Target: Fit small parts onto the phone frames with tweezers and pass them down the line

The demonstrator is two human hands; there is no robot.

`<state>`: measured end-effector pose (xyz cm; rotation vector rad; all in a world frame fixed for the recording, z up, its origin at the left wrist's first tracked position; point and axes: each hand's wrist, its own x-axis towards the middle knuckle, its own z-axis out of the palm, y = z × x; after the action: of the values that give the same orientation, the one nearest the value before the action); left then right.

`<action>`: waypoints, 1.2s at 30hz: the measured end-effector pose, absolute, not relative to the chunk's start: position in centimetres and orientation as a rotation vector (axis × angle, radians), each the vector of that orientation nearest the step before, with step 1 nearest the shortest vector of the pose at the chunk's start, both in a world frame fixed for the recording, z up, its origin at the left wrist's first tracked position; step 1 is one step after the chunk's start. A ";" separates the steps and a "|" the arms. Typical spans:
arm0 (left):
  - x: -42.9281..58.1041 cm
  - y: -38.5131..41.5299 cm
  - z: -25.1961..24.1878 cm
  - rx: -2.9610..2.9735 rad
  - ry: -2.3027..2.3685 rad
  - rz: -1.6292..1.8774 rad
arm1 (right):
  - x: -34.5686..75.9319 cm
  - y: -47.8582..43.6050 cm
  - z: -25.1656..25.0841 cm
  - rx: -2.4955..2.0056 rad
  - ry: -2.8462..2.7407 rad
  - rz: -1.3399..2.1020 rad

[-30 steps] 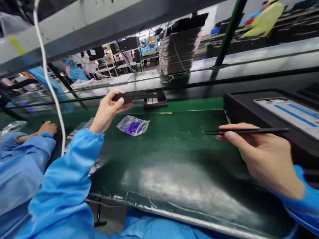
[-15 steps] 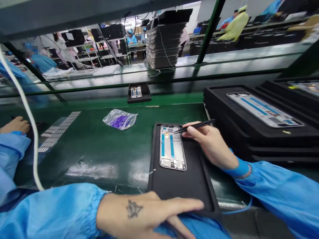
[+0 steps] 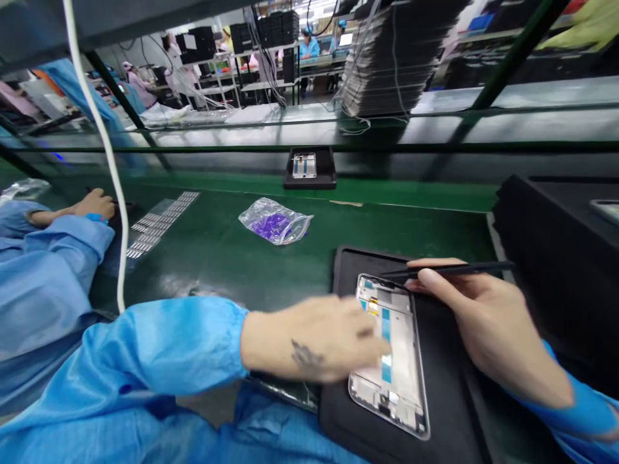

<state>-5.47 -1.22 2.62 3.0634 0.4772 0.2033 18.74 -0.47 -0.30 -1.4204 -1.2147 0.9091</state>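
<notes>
A silver phone frame [image 3: 405,361] with blue strips lies in a black foam tray [image 3: 447,399], in front of me at centre right. My right hand [image 3: 503,328] pinches black tweezers [image 3: 483,267], whose tips are by the frame's top edge. Over the left side of the frame is my left hand [image 3: 316,338], its fingers bent and blurred by motion. It covers part of the frame and its blue strips. Whether the left fingers touch or hold anything is unclear.
A clear bag with purple pieces [image 3: 275,225] lies on the green bench. Behind it sits a small black tray [image 3: 325,183] with another frame. Stacked black trays [image 3: 556,258] stand at right. A white cable [image 3: 104,142] hangs at left, near a co-worker's hand [image 3: 97,205].
My left hand has moved up from the tray's near edge to the phone frame. The tweezers remain in my right hand at the frame's top. The camera view has shifted.
</notes>
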 end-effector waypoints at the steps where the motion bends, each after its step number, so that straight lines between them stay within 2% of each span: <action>1: -6.4 0.3 3.1 3.105 0.690 0.238 | 18.4 -0.3 0.0 -1.416 -1.183 0.924; 3: -8.5 4.0 3.5 3.084 1.233 0.266 | 17.7 0.1 0.7 -1.394 -1.159 0.929; 5: -10.5 7.5 3.4 2.971 1.479 0.264 | 16.9 0.5 1.0 -1.376 -1.219 0.913; 9: -12.4 10.9 1.9 2.847 1.466 0.124 | 16.4 1.0 0.5 -1.411 -1.355 0.931; 16: -12.2 10.4 0.6 2.819 1.595 0.053 | 16.9 1.2 -0.3 -1.489 -1.340 0.957; 25: -12.0 13.1 0.7 2.831 1.430 0.036 | 16.7 1.3 -0.1 -1.434 -1.296 1.050; 36: -11.6 10.2 0.3 2.956 1.343 0.186 | 16.9 1.4 -0.3 -1.430 -1.354 1.024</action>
<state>-11.63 10.17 0.34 2.9559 1.3432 0.1864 16.89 1.35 -0.31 -1.4303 -1.3538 1.0235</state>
